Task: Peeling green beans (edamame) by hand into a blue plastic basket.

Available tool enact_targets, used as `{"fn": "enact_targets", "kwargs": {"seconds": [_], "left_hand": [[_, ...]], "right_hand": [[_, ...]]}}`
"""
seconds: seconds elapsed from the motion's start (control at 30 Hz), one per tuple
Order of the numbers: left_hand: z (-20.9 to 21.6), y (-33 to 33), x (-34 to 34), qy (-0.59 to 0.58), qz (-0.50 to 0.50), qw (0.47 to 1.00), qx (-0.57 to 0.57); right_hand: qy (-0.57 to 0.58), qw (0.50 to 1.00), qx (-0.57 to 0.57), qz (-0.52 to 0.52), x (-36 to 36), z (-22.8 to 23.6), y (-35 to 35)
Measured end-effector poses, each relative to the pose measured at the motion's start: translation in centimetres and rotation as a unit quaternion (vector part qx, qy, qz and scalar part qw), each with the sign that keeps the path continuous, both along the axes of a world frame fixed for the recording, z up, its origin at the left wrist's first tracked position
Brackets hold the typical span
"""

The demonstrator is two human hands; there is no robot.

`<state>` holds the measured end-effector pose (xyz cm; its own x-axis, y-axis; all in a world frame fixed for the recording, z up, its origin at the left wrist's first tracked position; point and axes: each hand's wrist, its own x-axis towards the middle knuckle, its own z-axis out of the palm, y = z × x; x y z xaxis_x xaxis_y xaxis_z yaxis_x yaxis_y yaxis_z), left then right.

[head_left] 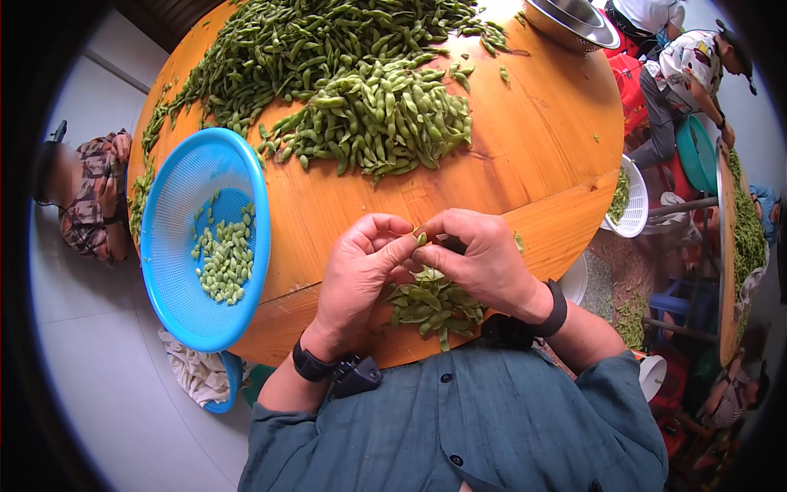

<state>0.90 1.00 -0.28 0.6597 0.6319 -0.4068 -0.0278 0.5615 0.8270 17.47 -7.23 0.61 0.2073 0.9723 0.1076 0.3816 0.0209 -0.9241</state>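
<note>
Both my hands meet over the near edge of the round wooden table, with a green soybean pod (421, 239) pinched between their fingertips. My left hand (365, 258) grips it with thumb and forefinger. From the other side my right hand (479, 256) holds it the same way, and a green bean seems to show at the pod. Below the hands lies a small heap of flattened, split pods (434, 305). To the left, a blue mesh basket (168, 238) holds shelled green beans (225, 258). Beyond my hands rises a big pile of unshelled pods (328, 66).
A steel bowl (566, 20) stands at the far right of the wooden table (541, 139). Beside the right edge is a white basket (635, 201) of pods. One person (90, 197) sits at the left; others work at a second table (726, 271) on the right.
</note>
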Motion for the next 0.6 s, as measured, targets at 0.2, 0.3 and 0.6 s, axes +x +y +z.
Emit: {"fn": "enact_targets", "kwargs": {"seconds": [0.2, 0.3, 0.6], "left_hand": [[0.1, -0.6, 0.5, 0.01, 0.047, 0.999, -0.005], [-0.3, -0.5, 0.3, 0.014, 0.02, 1.0, -0.011], [-1.4, -0.2, 0.3, -0.021, 0.021, 0.999, -0.044]], "right_hand": [[-0.104, 0.993, 0.063, -0.002, -0.3, -0.4, 0.4], [-0.143, 0.986, 0.088, 0.003, -0.3, -0.7, 0.5], [-0.157, 0.984, 0.083, 0.017, 0.1, -1.0, 0.9]]}}
